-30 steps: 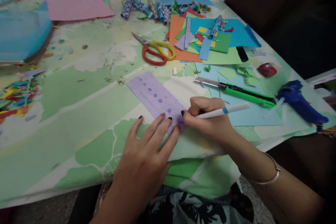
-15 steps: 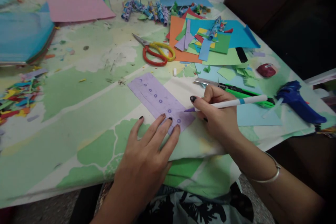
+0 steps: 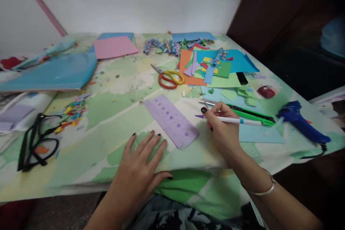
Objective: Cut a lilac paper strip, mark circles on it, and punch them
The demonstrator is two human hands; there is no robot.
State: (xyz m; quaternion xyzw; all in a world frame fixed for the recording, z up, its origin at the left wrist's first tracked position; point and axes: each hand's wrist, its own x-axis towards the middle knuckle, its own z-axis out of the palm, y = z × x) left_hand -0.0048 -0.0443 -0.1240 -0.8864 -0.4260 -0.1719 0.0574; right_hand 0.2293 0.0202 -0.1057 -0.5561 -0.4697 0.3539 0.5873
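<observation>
Gripping a white pen (image 3: 231, 119) in right hand (image 3: 223, 129) fingers, left hand (image 3: 140, 165) flat, empty, beside purple strip (image 3: 172, 120).

The left hand (image 3: 140, 165) has slid back off the long lilac paper strip with a row of small purple circles (image 3: 170, 120); a second ago its fingertips pressed on the strip's near end, and now it lies flat on the green patterned tablecloth (image 3: 102, 115) just beside that end, not touching it. The right hand (image 3: 222, 125) has lifted the white marker pen with a purple tip (image 3: 229, 119) away from the strip; the tip now hovers to the right of the paper. The view has tilted up, bringing black-framed glasses (image 3: 37, 143) and more wall into sight.
</observation>
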